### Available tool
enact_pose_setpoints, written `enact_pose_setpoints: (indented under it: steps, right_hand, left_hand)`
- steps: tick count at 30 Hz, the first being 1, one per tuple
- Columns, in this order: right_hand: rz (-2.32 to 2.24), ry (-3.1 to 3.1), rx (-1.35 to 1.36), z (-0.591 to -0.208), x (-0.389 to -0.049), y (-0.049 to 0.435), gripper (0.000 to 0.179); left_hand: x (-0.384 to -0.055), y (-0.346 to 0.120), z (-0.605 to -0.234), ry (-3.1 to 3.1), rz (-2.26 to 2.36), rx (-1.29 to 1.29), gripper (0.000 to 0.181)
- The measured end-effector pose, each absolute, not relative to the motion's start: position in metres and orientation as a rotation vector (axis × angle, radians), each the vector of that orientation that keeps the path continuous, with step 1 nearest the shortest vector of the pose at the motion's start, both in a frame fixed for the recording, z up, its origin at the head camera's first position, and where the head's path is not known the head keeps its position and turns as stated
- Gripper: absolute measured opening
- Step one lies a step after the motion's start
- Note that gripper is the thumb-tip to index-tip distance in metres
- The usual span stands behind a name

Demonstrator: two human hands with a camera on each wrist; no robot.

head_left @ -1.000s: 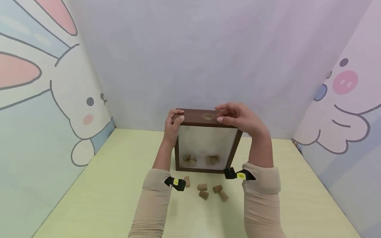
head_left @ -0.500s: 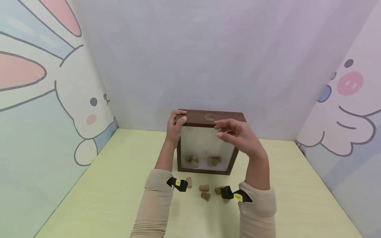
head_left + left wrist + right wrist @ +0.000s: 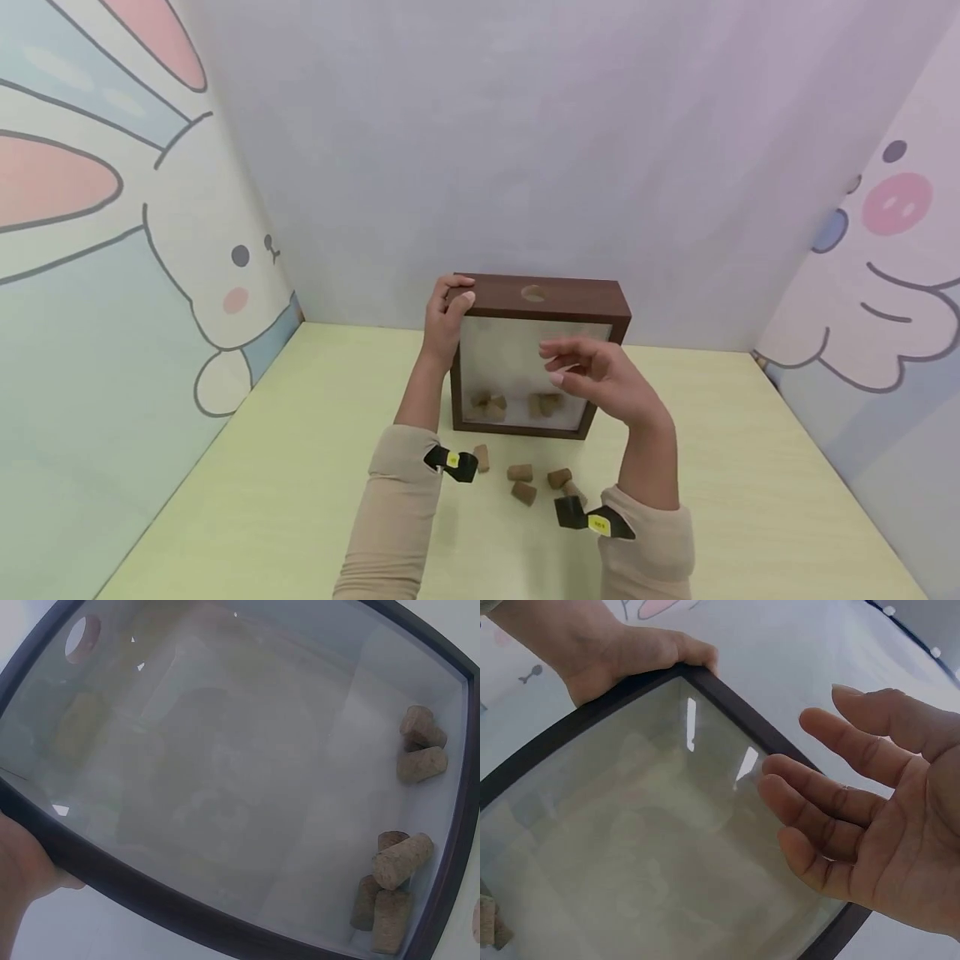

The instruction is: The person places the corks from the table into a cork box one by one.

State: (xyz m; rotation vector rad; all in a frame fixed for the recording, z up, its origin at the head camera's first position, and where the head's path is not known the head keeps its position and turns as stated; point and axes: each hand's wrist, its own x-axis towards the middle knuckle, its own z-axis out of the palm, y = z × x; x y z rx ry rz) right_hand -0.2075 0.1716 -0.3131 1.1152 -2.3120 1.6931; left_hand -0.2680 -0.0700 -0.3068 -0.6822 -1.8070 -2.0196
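A dark brown wooden shadow box (image 3: 570, 293) with a clear front stands upright on the table, a round hole in its top. Several wine corks (image 3: 405, 859) lie in two clusters inside at the bottom. My left hand (image 3: 444, 321) grips the box's upper left corner, thumb in front and fingers over the top. In front of the pane hovers my right hand (image 3: 600, 375), its fingers loosely bent and nothing between them. The right wrist view shows that palm (image 3: 900, 855) bare, apart from the box.
Several loose corks (image 3: 521, 472) lie on the pale yellow-green table (image 3: 337, 400) just in front of the box. Behind stands a pale wall (image 3: 510, 150). Side walls carry a cartoon rabbit (image 3: 217, 275) and a pig (image 3: 892, 250).
My right hand has come down from the top of the box, beside the hole, to in front of the pane. The left hand keeps its grip on the corner.
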Motion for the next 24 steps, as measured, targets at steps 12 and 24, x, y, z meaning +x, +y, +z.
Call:
enact_pose_setpoints:
  steps: [12,24]
  right_hand:
    - [1.853,-2.453,0.951,-0.355,-0.214,0.167,0.036]
    - [1.816,-2.607,0.898,-0.390,-0.222,0.158,0.037]
  left_hand:
    - [-0.279,-0.070,-0.313,-1.806,-2.035,-0.665,0.031]
    - [-0.266,-0.069,-0.305,-1.808,-2.015,-0.662,0.033]
